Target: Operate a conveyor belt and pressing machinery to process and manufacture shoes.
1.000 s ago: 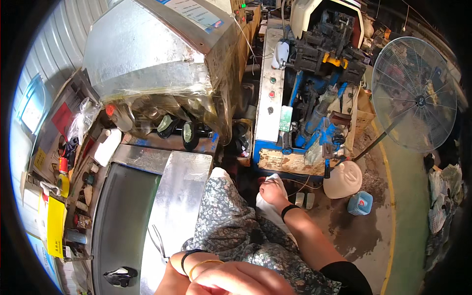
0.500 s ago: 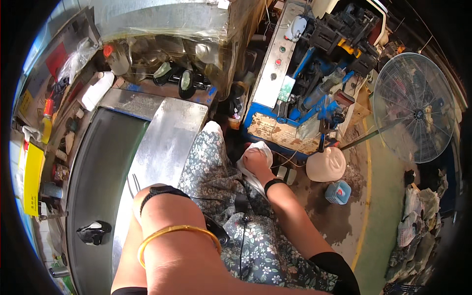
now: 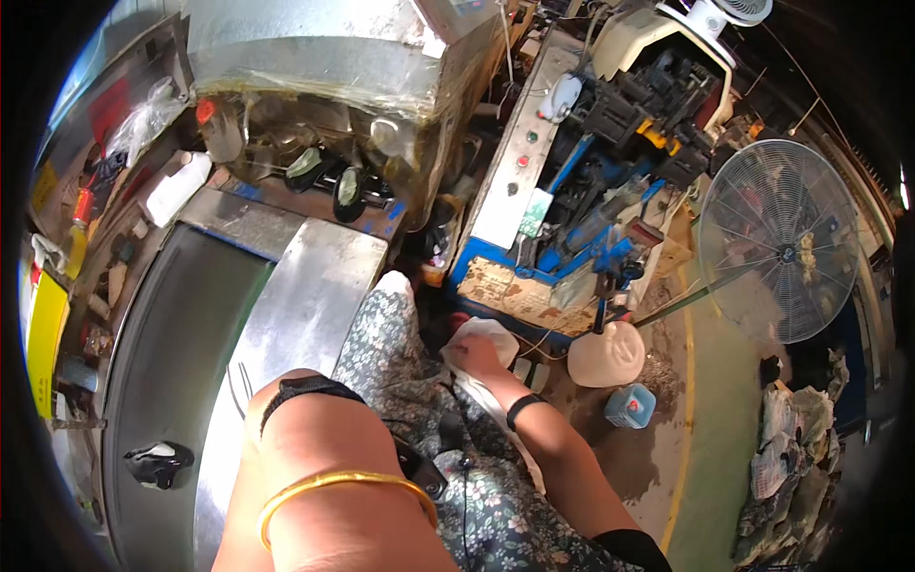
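Observation:
My right hand [image 3: 479,356] is closed on a white cloth [image 3: 488,333] beside my lap, with a black band around that wrist. Part of the cloth trails back under the forearm. My left arm [image 3: 334,434] is folded close to the camera, a gold bangle [image 3: 345,484] near its wrist and a black band [image 3: 310,386] at the bend. The left hand itself lies beyond the lower edge. A dark floral apron [image 3: 510,515] covers my lap. On the dark conveyor belt [image 3: 181,353] to my left sits a black shoe [image 3: 157,465] with something white in it.
Two black shoes [image 3: 349,194] stand below a metal housing [image 3: 305,48]. A blue machine [image 3: 534,276] with a button panel rises ahead right. Right of it are a plastic jug [image 3: 607,355], a blue container [image 3: 630,406] and a large fan [image 3: 783,243]. A metal ledge [image 3: 295,296] borders the belt.
The view has shifted, so the surroundings sit lower and further left. Less of my left arm shows at the bottom. My right hand stays closed on the white cloth.

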{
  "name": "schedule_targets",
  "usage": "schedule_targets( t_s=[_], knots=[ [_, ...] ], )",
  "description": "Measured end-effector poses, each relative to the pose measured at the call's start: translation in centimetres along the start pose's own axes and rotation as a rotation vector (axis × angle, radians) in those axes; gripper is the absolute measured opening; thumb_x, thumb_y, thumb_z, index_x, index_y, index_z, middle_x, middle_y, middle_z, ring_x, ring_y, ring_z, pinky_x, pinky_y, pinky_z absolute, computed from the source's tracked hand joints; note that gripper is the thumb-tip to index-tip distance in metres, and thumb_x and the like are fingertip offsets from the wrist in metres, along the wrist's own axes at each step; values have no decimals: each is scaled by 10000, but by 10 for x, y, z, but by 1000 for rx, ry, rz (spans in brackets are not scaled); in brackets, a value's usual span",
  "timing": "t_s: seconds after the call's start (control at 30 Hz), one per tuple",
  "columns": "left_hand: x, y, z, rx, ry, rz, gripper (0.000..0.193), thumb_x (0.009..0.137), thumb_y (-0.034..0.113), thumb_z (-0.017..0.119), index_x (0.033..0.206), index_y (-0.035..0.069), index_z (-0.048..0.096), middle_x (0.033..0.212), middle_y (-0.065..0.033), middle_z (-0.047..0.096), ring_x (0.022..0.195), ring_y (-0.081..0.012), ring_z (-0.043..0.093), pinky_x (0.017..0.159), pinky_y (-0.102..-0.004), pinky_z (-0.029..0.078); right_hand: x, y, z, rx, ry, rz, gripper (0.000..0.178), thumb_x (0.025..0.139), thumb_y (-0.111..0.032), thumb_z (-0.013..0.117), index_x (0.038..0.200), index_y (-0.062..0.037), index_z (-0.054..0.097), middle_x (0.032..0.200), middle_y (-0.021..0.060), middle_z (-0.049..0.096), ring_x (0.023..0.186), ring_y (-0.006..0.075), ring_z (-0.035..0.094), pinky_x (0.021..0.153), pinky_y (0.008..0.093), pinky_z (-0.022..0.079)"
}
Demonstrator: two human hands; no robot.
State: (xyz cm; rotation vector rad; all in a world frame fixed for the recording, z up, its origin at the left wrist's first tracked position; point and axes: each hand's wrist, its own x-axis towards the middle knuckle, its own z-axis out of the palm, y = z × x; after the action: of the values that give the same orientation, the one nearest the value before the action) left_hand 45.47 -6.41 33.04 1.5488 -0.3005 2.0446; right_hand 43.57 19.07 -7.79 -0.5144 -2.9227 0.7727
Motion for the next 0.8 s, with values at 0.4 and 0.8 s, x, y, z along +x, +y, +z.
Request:
schedule_targets(
  t_s=[0.4,0.8],
  knots=[
    [12,-23,-3,-69,-90,79,596,959,301,479,1394,-100,408,1408,-274,446,1340,-359,426,1108,-506,380,-160,-286,-422,561,848,-746,335,887,-193,560,1135,27,608,1039,142,639,865,290,597,835,389,495],
    [2,-17,-6,-6,-120,187,508,960,208,461,1377,-82,445,1401,-235,467,1329,-326,440,1106,-479,398,-222,-248,-454,393,799,-771,363,891,-223,555,1167,12,564,1077,143,609,910,297,566,864,394,476]
  ],
)
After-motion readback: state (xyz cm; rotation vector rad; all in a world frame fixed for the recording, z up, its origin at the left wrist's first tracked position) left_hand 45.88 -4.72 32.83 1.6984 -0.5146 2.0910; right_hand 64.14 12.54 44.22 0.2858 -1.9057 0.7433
